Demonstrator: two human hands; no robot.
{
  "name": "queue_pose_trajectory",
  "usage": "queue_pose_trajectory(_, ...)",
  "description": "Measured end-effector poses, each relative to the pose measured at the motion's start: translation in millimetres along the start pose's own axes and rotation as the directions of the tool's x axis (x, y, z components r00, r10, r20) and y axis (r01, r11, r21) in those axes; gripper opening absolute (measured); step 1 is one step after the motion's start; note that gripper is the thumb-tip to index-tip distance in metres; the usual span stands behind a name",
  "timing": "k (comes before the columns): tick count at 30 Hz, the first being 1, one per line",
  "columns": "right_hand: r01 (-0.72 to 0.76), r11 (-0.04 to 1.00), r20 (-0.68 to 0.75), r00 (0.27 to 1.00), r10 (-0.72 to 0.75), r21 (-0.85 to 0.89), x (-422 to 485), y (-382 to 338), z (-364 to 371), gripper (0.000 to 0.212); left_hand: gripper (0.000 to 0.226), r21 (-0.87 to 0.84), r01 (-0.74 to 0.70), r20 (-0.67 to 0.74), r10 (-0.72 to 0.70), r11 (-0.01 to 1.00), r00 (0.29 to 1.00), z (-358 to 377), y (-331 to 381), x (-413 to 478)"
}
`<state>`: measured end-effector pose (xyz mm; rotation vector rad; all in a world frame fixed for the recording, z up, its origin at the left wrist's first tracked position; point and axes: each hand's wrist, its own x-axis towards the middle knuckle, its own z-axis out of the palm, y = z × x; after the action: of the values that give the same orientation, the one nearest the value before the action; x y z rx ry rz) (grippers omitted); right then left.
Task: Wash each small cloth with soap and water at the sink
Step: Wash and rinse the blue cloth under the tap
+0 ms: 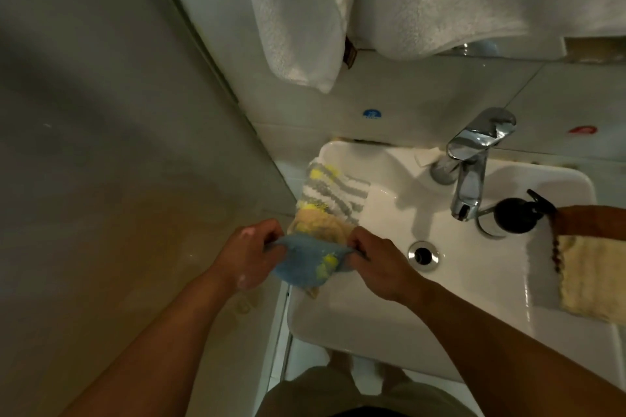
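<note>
Left hand: I see its fingers curled, pinching the blue cloth by its left edge.
Right hand: it is clamped on the opposite edge, so the cloth is stretched between both hands.
Blue cloth: it is held over the left rim of the sink. A yellow patch faces up, and I judge the cloth is spread for rubbing.
Waiting pile: the striped cloth and peach cloth lie on that rim, just behind the hands.
Yellow cloth: it lies on the right rim, near the soap dispenser.
Tap: it is well right of the blue cloth, so rinsing means carrying the cloth across.
</note>
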<state>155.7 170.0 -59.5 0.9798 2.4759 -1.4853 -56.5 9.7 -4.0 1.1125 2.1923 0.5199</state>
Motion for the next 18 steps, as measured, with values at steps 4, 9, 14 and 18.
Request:
queue_pose_trajectory(4, 0.053, 0.989, -0.040, 0.998, -0.048, 0.141, -36, 9, -32, 0.015, 0.013, -0.085, -0.091, 0.069, 0.097, 0.992, 0.993, -4, 42, -10)
queue_pose_trajectory(9, -0.017, 0.995, 0.008, 1.000, 0.016, 0.097, -80, 54, -74, 0.020, 0.015, -0.142, -0.110, 0.252, 0.143, 0.984, 0.957, 43, 77, -1)
queue_pose_trajectory(14, -0.120, 0.981, 0.068, 0.989, 0.131, -0.151, -89, 104, -98, 0.031, 0.043, -0.119, -0.115, 0.350, 0.150, 0.986, 0.925, 131, 83, 19)
queue_pose_trajectory(18, -0.126, 0.953, 0.062, 0.987, 0.148, -0.275, -78, 132, -91, 0.028, 0.052, 0.009, -0.109, 0.289, 0.101, 0.994, 0.952, 175, 80, 34)
